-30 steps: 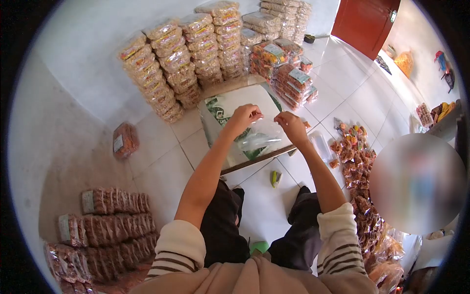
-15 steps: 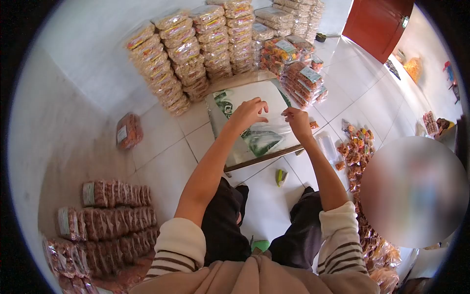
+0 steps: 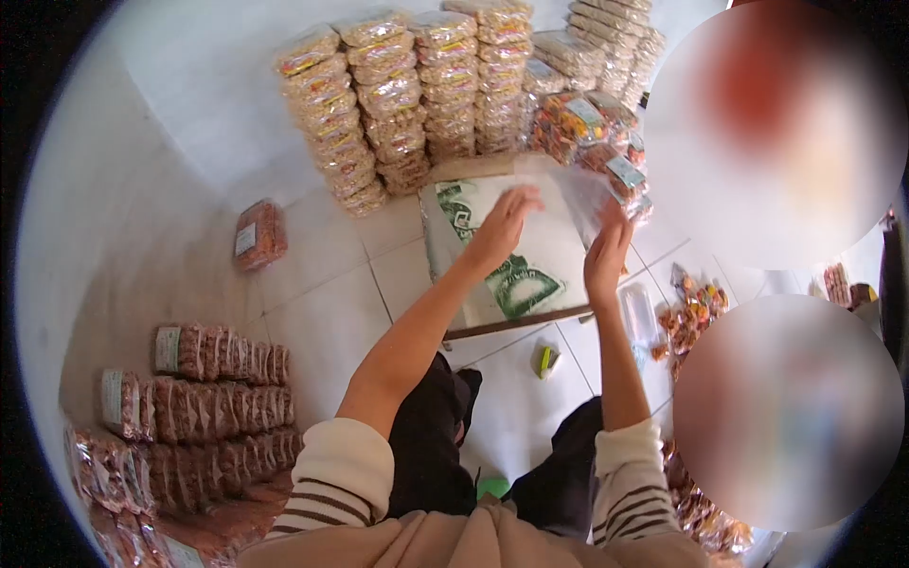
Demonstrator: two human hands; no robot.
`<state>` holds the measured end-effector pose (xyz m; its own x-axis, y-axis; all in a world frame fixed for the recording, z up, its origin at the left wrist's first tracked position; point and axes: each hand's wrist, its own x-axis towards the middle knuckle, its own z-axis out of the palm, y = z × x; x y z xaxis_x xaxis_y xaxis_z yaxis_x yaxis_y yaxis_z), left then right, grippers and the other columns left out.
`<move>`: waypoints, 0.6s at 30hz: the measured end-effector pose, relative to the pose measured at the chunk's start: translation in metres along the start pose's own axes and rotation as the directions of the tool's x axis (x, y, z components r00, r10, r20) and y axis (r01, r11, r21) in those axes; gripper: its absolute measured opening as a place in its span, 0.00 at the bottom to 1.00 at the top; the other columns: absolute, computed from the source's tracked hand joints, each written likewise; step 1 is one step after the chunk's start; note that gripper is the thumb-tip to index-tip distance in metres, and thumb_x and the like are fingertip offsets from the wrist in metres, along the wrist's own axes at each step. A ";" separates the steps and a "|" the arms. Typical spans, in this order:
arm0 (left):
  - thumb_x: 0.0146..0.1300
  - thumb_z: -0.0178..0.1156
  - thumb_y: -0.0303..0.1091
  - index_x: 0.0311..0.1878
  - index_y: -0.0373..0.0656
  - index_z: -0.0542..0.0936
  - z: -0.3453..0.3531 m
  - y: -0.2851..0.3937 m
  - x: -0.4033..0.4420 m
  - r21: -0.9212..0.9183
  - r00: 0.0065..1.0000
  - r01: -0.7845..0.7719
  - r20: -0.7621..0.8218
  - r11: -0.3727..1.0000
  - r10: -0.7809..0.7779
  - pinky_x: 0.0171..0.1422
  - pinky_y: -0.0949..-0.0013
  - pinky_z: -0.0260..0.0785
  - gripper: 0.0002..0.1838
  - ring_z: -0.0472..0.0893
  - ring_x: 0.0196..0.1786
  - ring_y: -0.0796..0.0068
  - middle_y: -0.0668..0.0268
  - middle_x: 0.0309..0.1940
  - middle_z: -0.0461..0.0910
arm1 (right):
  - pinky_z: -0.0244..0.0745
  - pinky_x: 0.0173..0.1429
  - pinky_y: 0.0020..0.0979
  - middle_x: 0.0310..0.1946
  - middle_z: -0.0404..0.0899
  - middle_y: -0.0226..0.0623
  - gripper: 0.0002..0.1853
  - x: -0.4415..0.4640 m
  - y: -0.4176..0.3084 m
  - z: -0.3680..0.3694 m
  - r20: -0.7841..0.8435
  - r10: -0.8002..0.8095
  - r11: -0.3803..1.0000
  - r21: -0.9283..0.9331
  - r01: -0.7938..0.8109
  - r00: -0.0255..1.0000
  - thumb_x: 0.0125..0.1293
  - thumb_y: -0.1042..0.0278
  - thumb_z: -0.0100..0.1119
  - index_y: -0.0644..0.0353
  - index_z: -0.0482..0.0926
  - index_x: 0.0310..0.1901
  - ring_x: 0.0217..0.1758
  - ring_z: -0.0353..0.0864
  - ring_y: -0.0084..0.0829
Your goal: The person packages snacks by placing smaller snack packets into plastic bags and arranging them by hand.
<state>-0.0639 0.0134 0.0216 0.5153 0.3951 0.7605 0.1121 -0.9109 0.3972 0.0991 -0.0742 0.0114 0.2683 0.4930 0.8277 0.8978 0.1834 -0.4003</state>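
A thin clear plastic bag [image 3: 579, 191] is raised over the far right part of a low table topped with a white sheet with green print [image 3: 530, 275]. My right hand [image 3: 606, 260] is at the table's right edge, its fingers closed on the near side of the bag. Over the middle of the sheet hovers my left hand [image 3: 507, 227], fingers bent and blurred by motion; whether they touch the bag cannot be made out. On the floor just below the table lies a green stapler-like tool [image 3: 545, 361].
Tall stacks of packed snacks [image 3: 398, 104] line the wall behind the table. Orange snack packs [image 3: 573, 123] are piled at the back right. Brown packs [image 3: 222, 388] lie at left, one single pack [image 3: 260, 235] farther up. A clear plastic container [image 3: 639, 317] and loose small packets [image 3: 696, 312] lie at right.
The clear plastic has risen off the sheet toward the far right, with my right hand turned upward. My left hand has shifted slightly right. The view has swung a little left.
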 end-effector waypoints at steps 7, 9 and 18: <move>0.57 0.44 0.23 0.51 0.41 0.67 0.067 -0.086 -0.104 0.127 0.633 0.453 0.650 0.882 -0.419 0.57 0.60 0.61 0.17 0.68 0.54 0.55 0.55 0.51 0.68 | 0.66 0.57 0.38 0.53 0.60 0.50 0.23 -0.119 0.082 0.063 0.582 0.018 0.987 0.119 -0.107 0.813 0.47 0.91 0.38 0.61 0.68 0.46 0.57 0.63 0.49; 0.58 0.45 0.26 0.52 0.42 0.67 0.076 -0.101 -0.111 0.204 0.618 0.389 0.666 0.898 -0.418 0.59 0.60 0.60 0.17 0.67 0.56 0.56 0.55 0.53 0.67 | 0.64 0.58 0.39 0.53 0.61 0.49 0.24 -0.131 0.084 0.068 0.665 0.100 0.976 0.080 -0.204 0.740 0.46 0.90 0.41 0.61 0.66 0.47 0.58 0.61 0.49; 0.46 0.63 0.50 0.55 0.50 0.67 0.116 -0.060 -0.089 0.715 0.292 0.319 0.550 0.622 -0.782 0.59 0.34 0.49 0.32 0.56 0.62 0.47 0.60 0.61 0.57 | 0.55 0.63 0.45 0.59 0.56 0.49 0.25 -0.109 0.071 -0.016 0.719 0.120 0.993 -0.086 -0.083 0.684 0.52 0.61 0.61 0.56 0.68 0.52 0.63 0.55 0.50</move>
<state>-0.0183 0.0187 -0.1291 0.5304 0.7622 -0.3712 0.8417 -0.5259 0.1228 0.1391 -0.1281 -0.1009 0.0401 0.9711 0.2353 0.8992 0.0677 -0.4323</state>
